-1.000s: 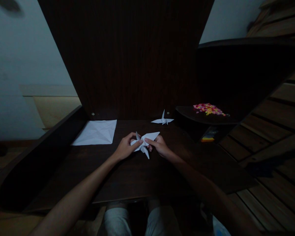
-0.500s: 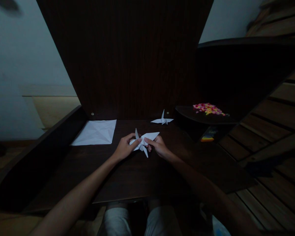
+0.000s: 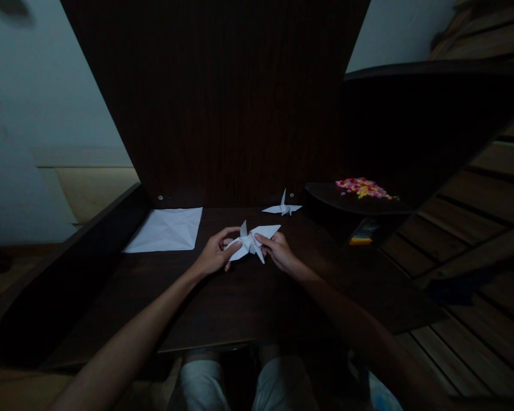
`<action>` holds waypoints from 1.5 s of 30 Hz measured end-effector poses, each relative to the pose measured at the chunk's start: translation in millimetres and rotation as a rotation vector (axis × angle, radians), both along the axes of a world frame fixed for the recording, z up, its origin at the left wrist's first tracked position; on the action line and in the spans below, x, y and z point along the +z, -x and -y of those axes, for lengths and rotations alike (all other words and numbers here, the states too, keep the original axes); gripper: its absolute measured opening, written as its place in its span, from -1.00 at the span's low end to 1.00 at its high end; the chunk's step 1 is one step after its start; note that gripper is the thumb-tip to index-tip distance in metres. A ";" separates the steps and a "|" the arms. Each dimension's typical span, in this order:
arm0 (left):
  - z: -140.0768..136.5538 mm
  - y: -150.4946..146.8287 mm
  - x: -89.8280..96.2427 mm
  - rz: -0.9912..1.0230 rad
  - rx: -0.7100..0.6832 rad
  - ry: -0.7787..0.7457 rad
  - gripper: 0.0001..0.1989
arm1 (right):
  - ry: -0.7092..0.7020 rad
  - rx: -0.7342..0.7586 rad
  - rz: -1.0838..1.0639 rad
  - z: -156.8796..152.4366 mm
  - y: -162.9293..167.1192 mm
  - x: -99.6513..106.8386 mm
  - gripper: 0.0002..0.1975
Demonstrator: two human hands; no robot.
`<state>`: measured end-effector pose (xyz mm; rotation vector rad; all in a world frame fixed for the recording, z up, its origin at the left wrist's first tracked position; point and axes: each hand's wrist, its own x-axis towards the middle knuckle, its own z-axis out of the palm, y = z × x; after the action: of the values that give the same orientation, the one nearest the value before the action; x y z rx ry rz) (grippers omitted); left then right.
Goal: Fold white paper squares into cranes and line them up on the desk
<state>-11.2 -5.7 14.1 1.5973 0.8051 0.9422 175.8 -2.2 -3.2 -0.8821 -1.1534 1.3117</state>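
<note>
Between my two hands is a white origami crane (image 3: 249, 244), held just over the dark desk (image 3: 223, 308). My left hand (image 3: 216, 250) pinches its left wing, thumb on top and fingers behind. The right wing is gripped by my right hand (image 3: 277, 250), with the thumb laid near the crane's middle. One narrow point of the crane sticks up at the back and another points down toward me. A second white paper crane (image 3: 284, 209) stands farther back by the desk's rear panel, apart from both hands.
Creased white paper sheets (image 3: 167, 229) lie at the back left. On a small right-hand shelf (image 3: 325, 197) is a heap of pink, red and yellow bits (image 3: 364, 187). Beneath it sits a small colourful item (image 3: 361, 238). A raised side board (image 3: 68, 268) bounds the left.
The held crane has turned a little, its near point shifting right and up. My left thumb has slid outward from the crane's middle onto the left wing.
</note>
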 end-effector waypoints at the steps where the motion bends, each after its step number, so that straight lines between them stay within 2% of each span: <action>1: 0.1 0.8 0.3 0.012 -0.030 0.029 -0.42 | 0.018 -0.011 -0.010 0.4 -0.5 2.0 -0.73; 9: -4.1 2.5 -1.0 0.046 -0.111 0.126 -0.40 | 0.089 -0.040 -0.059 -0.1 -2.6 6.5 -0.72; 18: -8.0 6.5 -1.7 -0.036 -0.135 0.128 -0.45 | 0.078 0.004 -0.004 -7.5 -9.1 0.0 -0.78; 25: -9.2 5.8 -0.6 0.008 -0.130 0.152 -0.45 | 0.084 -0.023 -0.046 -8.7 -7.8 -1.3 -0.77; 35: -14.0 7.9 -6.0 0.085 -0.173 0.380 -0.33 | 0.114 0.023 -0.007 -14.3 -14.1 -7.2 -0.71; 45: -15.2 11.7 -3.6 0.114 -0.191 0.462 -0.33 | 0.137 -0.057 0.006 -14.6 -15.8 -4.5 -0.66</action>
<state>-23.0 9.5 10.4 1.1827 0.7141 0.6460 191.6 12.5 -7.7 -1.0116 -1.0453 1.3545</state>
